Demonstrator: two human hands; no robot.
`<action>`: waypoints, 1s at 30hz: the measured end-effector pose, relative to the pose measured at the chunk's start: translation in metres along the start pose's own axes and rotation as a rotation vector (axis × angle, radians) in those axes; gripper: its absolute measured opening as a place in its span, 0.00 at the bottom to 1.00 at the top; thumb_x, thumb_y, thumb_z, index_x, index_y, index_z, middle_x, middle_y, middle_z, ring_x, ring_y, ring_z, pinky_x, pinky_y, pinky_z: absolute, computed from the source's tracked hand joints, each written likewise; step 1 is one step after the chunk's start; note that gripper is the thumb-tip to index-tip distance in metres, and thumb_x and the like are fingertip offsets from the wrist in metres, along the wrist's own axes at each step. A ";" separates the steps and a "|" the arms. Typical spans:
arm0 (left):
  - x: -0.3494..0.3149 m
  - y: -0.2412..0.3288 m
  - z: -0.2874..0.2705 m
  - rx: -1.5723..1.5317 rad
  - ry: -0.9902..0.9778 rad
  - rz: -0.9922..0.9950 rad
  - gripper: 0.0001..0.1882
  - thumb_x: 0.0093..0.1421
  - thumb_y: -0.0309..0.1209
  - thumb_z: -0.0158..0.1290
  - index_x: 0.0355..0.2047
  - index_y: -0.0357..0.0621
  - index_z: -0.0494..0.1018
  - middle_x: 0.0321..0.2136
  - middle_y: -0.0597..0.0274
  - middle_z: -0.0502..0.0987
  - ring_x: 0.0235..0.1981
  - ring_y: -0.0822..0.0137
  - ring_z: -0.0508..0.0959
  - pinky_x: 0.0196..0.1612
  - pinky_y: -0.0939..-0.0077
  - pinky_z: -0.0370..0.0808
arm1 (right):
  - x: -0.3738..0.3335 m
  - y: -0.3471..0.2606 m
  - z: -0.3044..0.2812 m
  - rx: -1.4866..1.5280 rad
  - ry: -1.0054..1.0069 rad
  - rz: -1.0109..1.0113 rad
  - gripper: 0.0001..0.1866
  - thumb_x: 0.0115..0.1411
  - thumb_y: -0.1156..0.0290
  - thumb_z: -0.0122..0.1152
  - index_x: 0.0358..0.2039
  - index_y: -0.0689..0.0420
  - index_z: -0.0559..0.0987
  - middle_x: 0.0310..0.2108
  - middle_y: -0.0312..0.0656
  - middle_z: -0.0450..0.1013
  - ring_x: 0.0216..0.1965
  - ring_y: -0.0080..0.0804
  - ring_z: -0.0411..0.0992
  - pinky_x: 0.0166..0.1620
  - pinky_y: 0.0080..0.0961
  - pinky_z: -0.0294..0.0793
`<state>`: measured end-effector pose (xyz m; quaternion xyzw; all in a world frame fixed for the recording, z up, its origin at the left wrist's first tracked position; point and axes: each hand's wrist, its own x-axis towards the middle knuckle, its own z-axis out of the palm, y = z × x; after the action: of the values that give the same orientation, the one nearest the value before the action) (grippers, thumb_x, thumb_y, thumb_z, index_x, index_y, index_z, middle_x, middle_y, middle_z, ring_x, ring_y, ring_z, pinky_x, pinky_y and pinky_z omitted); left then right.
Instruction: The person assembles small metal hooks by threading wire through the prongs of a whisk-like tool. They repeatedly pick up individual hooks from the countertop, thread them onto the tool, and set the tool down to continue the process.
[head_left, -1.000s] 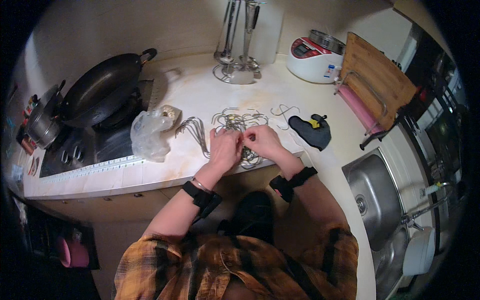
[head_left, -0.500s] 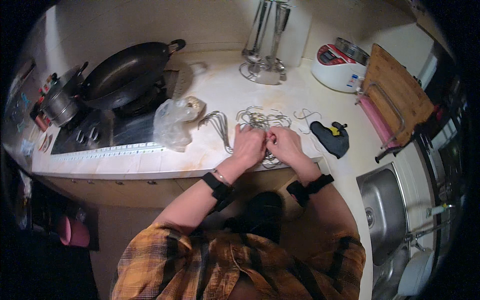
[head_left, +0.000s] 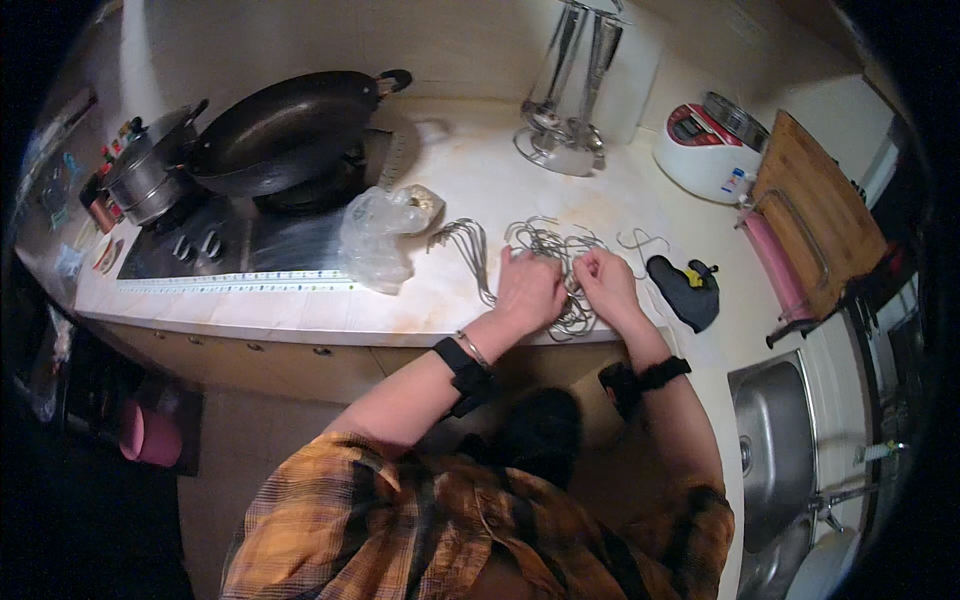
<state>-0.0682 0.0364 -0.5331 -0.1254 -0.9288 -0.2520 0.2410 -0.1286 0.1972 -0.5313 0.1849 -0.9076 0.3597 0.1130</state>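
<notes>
A tangled pile of thin metal S-hooks (head_left: 545,238) lies near the counter's front edge, under and around both hands. My left hand (head_left: 530,292) rests over the pile with its fingers curled down on the hooks, its fingertips partly hidden. Just to its right, my right hand (head_left: 608,288) is closed in a pinch at the pile's right side; the small piece of hook in it is mostly covered. Several more hooks (head_left: 468,250) lie side by side in a row left of the pile. A single S-hook (head_left: 642,241) sits apart on the right, near a black, yellow-marked item (head_left: 683,292).
A crumpled clear plastic bag (head_left: 375,240) lies left of the hooks, beside a stove (head_left: 290,240) with a large black wok (head_left: 285,135). Behind stand a utensil rack (head_left: 560,150) and a rice cooker (head_left: 705,150). Rightward are a cutting board (head_left: 820,210) and a sink (head_left: 775,430).
My hands have come slightly apart, the right one moving away from the left and leaving a gap over the pile. The whole view has shifted a little.
</notes>
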 end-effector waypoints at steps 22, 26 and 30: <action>0.006 -0.017 0.007 -0.193 -0.078 -0.099 0.06 0.49 0.29 0.59 0.29 0.46 0.76 0.21 0.59 0.78 0.26 0.58 0.79 0.39 0.63 0.69 | -0.002 -0.008 -0.008 0.130 -0.276 0.035 0.07 0.50 0.73 0.64 0.27 0.63 0.79 0.24 0.40 0.75 0.27 0.24 0.71 0.33 0.24 0.71; 0.010 -0.017 0.012 -0.208 -0.093 -0.147 0.04 0.50 0.31 0.58 0.27 0.47 0.76 0.21 0.58 0.79 0.28 0.57 0.78 0.42 0.59 0.66 | -0.003 0.002 -0.002 0.300 -0.237 0.056 0.07 0.51 0.74 0.63 0.26 0.65 0.78 0.24 0.39 0.76 0.25 0.21 0.70 0.32 0.22 0.70; 0.014 -0.017 0.019 -0.113 -0.083 -0.139 0.04 0.51 0.32 0.57 0.25 0.46 0.76 0.21 0.57 0.78 0.28 0.55 0.78 0.43 0.58 0.65 | -0.003 0.004 0.000 0.138 -0.097 -0.074 0.06 0.51 0.74 0.63 0.27 0.63 0.79 0.27 0.40 0.75 0.31 0.27 0.72 0.37 0.25 0.71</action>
<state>-0.0937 0.0340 -0.5473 -0.0842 -0.9288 -0.3145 0.1769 -0.1279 0.2008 -0.5350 0.2431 -0.8775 0.4076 0.0691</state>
